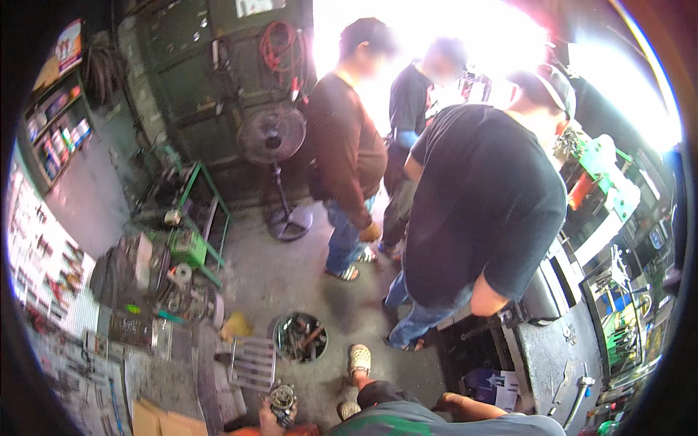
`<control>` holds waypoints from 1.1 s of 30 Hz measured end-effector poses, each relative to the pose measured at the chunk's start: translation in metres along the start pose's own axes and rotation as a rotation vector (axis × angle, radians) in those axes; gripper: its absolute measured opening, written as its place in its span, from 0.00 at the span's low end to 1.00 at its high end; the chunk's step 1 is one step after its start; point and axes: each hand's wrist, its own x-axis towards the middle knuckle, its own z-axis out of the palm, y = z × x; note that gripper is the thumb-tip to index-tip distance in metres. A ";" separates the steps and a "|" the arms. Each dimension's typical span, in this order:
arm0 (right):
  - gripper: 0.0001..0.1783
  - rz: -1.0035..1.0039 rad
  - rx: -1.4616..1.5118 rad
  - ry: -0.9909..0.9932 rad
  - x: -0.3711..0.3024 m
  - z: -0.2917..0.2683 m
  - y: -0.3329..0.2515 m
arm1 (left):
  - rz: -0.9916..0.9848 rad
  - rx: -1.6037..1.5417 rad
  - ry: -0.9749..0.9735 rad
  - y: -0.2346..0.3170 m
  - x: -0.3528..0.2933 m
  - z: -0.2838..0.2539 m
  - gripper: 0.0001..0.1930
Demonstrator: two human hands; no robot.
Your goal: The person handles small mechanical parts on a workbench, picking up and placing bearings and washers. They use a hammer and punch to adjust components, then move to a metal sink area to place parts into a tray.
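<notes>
At the lower edge, left of the middle, my left hand (269, 417) is closed around a round, ring-shaped metal machine part (283, 397). Its dark hollow centre faces up; the exact kind does not show. Something orange (294, 430) lies just below this hand. A slatted metal rack (253, 362) is close beyond the part. My right arm (471, 406) is bent beside my dark shorts, at the lower right. Its fingers are not distinct, and I cannot see anything held there.
Beyond the rack, a round tub (278, 336) of metal pieces stands on the floor. Three people stand ahead, the nearest in a black shirt (483, 196). A pedestal fan (273, 138) is at the back. Cluttered benches line the left; a metal worktable (556, 356) with tools is right.
</notes>
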 end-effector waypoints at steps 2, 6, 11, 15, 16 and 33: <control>0.36 0.144 0.255 -0.166 0.008 -0.045 -0.007 | -0.033 -0.033 -0.090 0.020 0.033 -0.019 0.51; 0.33 0.236 0.448 -0.121 0.004 -0.116 -0.002 | -0.013 0.023 0.326 0.045 0.075 0.063 0.26; 0.32 0.071 0.138 0.162 0.030 -0.196 0.040 | -0.073 -0.191 0.006 0.089 0.162 0.028 0.30; 0.35 0.338 0.444 0.186 0.044 -0.217 0.048 | -0.057 -0.020 -0.081 0.131 0.234 0.110 0.35; 0.36 0.386 0.636 0.253 0.048 -0.204 0.052 | -0.061 0.043 -0.060 0.138 0.267 0.113 0.35; 0.26 0.912 1.233 0.278 0.185 -0.296 -0.069 | -0.389 0.565 -0.096 0.330 0.636 0.316 0.38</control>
